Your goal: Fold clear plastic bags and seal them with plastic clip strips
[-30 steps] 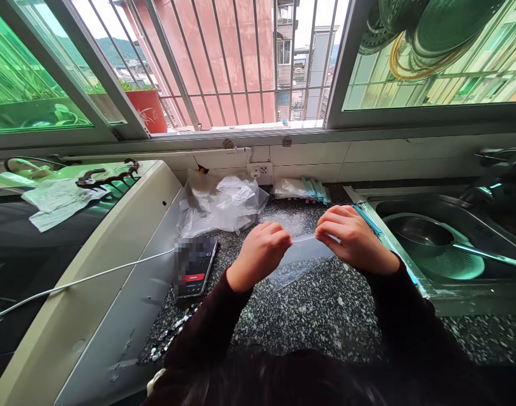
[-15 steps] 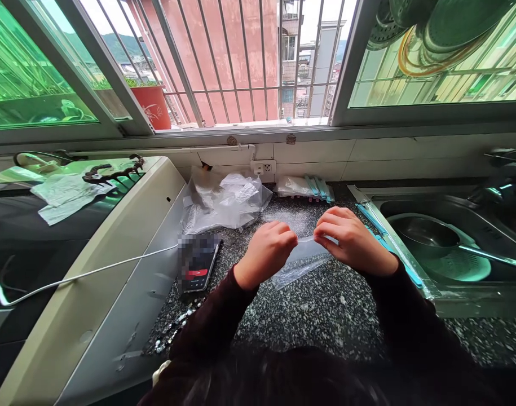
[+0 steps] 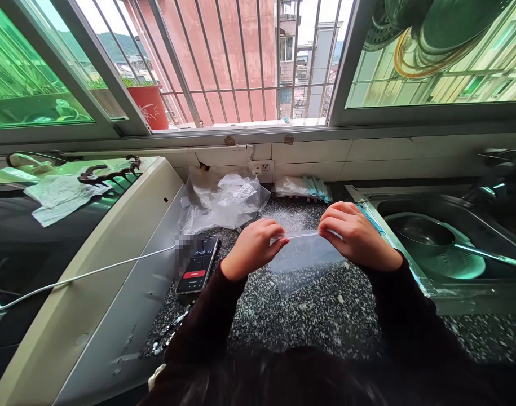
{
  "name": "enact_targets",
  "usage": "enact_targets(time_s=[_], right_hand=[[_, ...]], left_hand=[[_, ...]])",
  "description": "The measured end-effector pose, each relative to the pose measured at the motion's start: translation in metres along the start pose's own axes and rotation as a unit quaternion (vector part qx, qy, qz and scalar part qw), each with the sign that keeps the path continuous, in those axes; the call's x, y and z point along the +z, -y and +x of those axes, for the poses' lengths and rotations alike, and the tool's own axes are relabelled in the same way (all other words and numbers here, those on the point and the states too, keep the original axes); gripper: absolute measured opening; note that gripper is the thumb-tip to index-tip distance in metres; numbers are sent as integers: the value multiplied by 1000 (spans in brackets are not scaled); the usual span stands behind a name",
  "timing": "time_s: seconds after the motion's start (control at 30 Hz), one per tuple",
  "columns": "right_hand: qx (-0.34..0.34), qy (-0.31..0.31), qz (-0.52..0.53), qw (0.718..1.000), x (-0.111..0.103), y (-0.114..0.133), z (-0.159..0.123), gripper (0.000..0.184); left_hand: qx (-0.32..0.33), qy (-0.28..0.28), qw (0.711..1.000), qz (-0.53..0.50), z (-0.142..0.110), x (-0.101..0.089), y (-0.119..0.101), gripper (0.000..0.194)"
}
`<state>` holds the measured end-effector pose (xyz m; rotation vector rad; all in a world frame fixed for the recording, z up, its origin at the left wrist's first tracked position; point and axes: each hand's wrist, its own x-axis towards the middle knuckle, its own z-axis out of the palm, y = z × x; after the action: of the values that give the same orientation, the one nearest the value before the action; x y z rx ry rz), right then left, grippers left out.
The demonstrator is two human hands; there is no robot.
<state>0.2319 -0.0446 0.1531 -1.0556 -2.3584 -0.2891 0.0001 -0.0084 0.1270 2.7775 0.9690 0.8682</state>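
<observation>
A clear plastic bag hangs between my hands over the speckled dark countertop, its top edge stretched nearly straight. My left hand pinches the left end of that edge between thumb and fingers. At the other end, my right hand grips the corner with its fingertips. Behind them lies a crumpled heap of clear plastic. To its right, by the wall, sits a stack of clear bags with teal strips.
On the left, a phone showing a running timer lies beside a white appliance; a white cable crosses that appliance. The sink on the right holds a dark pan. More teal strips lie along the sink's edge.
My hands came closer together, then moved apart again, the left one going left. More of the bag is spread between them now.
</observation>
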Motion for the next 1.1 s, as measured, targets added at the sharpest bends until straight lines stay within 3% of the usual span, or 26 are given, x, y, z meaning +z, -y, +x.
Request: enact_targets(time_s=[0.3, 0.63, 1.1], right_hand=[[17, 28, 25, 999, 6, -3, -1, 10], [-18, 4, 5, 1000, 6, -3, 1, 16], [2, 3, 39, 999, 8, -2, 0, 10]], left_hand=[[-5, -17, 1000, -5, 1, 2, 7, 18], [-17, -19, 997, -73, 0, -6, 5, 15], [-13, -25, 995, -95, 0, -8, -1, 14]])
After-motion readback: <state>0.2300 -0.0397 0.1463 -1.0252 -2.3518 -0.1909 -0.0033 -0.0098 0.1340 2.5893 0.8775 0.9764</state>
